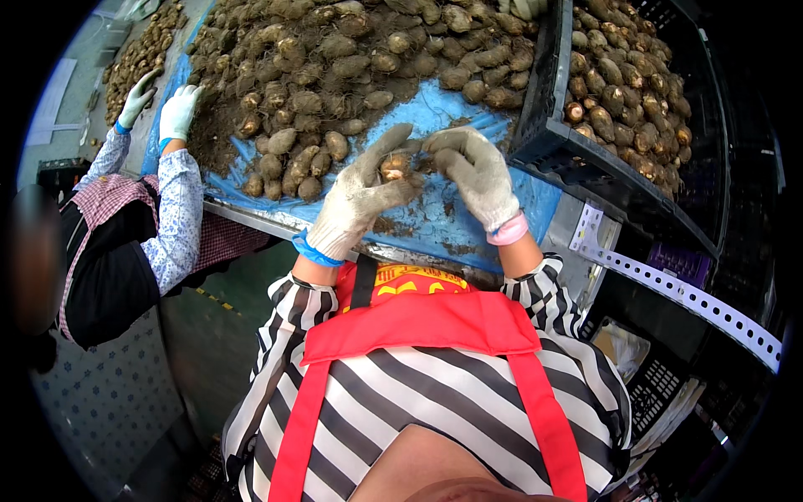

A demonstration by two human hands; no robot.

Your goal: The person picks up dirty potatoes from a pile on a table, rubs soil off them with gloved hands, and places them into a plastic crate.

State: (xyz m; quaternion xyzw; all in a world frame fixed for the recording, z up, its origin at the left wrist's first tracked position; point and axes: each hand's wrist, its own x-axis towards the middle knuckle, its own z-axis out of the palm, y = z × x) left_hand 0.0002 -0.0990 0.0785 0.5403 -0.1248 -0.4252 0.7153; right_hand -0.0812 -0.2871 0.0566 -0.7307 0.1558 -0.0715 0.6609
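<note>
My left hand, in a soiled white knit glove with a blue band at the wrist, is closed around a taro corm whose pale orange end shows. My right hand, in a similar glove with a pink band, is beside it with bent fingers, near some dark root fibres; whether it grips them I cannot tell. Both hands are above a blue plastic sheet strewn with soil. Beyond them spreads a large heap of hairy brown taro corms, with a small group left of my left hand.
A black plastic crate full of taro corms stands at the right, beside a perforated metal bar. At the left, a co-worker's gloved hands are by the heap and a smaller pile. Another glove shows at the top.
</note>
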